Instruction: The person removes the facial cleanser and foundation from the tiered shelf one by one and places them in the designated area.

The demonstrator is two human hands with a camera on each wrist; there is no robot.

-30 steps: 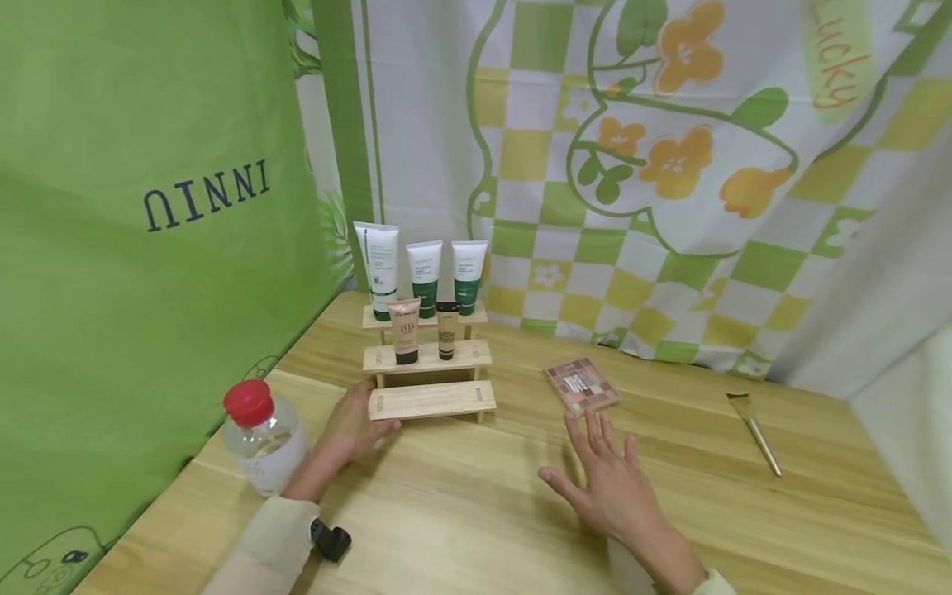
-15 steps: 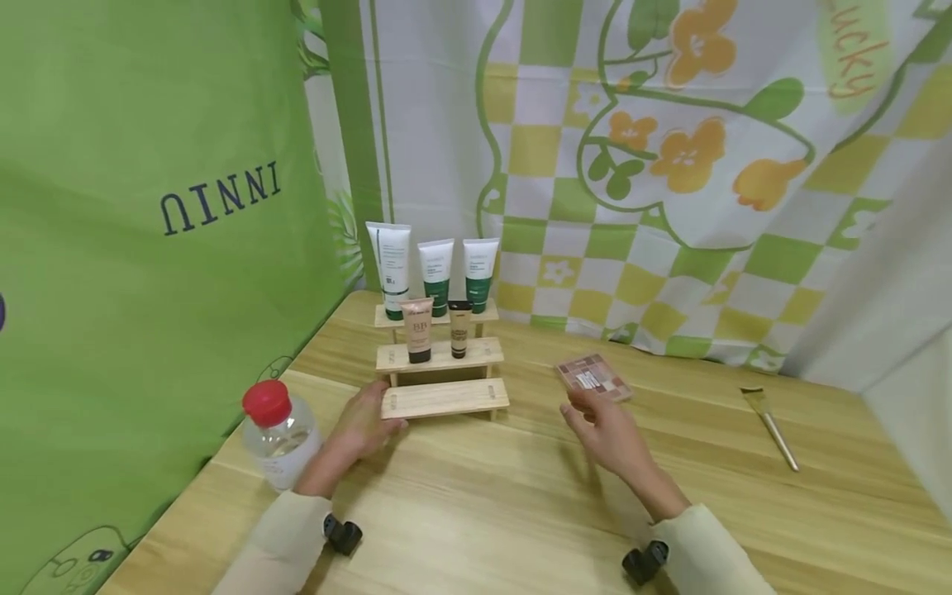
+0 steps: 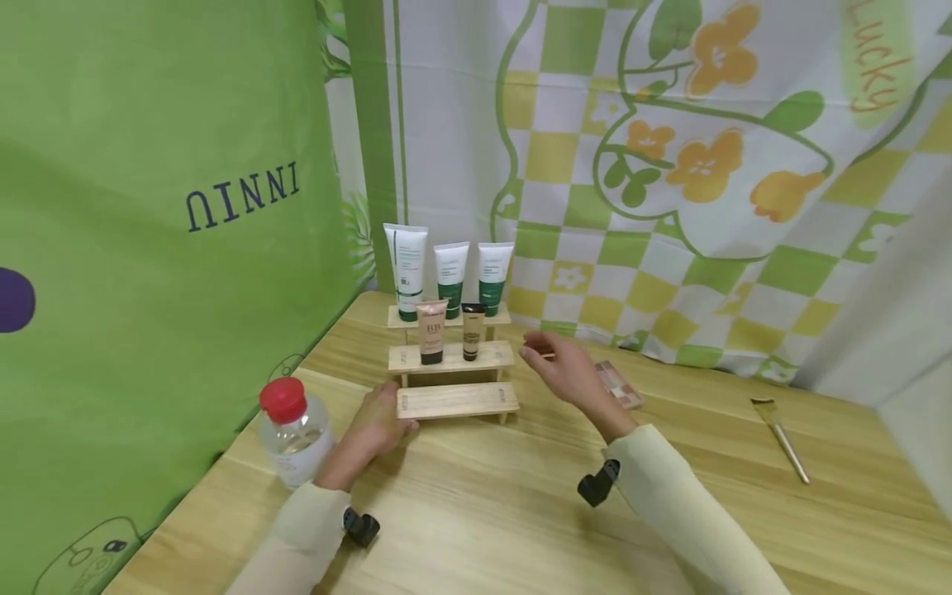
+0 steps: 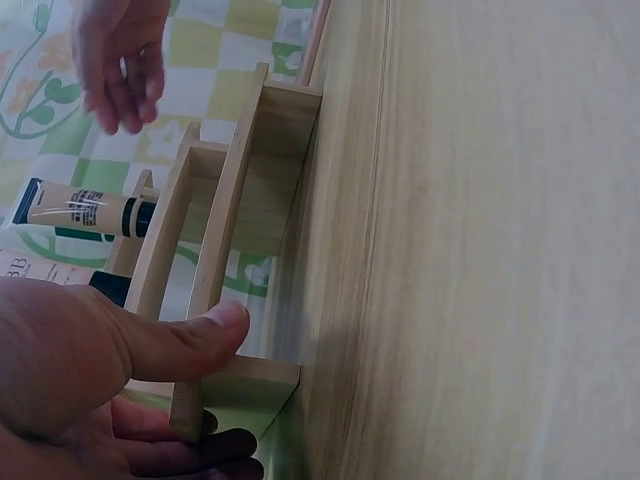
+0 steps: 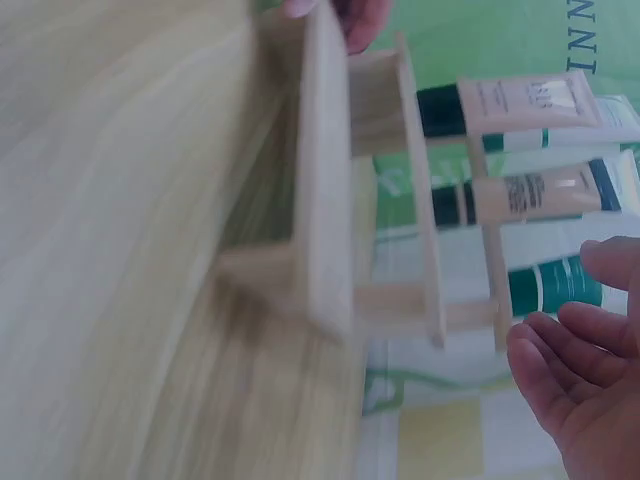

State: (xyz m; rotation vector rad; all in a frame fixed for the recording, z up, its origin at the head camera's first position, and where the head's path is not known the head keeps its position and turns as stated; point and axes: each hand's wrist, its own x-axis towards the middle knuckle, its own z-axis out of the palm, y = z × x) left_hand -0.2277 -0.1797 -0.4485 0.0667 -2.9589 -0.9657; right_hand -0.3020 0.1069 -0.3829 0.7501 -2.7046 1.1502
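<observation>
A three-tier wooden display rack (image 3: 457,401) stands on the table. My left hand (image 3: 375,421) holds the left end of its lowest shelf, thumb on one face and fingers on the other in the left wrist view. My right hand (image 3: 568,372) hovers just right of the upper tiers, fingers loosely bent, holding nothing. On the top tier are a tall white tube (image 3: 407,268) and two smaller green-and-white tubes (image 3: 450,266). The middle tier bears a pink BB cream tube (image 3: 431,335) and a small gold tube with a black end (image 3: 472,337). The lowest shelf is bare.
An eyeshadow palette (image 3: 619,385), partly hidden by the right hand and forearm, lies right of the rack. Further right lies a flat brush (image 3: 781,438). A clear bottle with a red cap (image 3: 283,400) stands beside the left forearm. Patterned cloth (image 3: 565,207) hangs behind the table.
My right hand has moved from in front of the palette up and left, to beside the rack's upper tiers. The left hand keeps its hold; the view has shifted slightly.
</observation>
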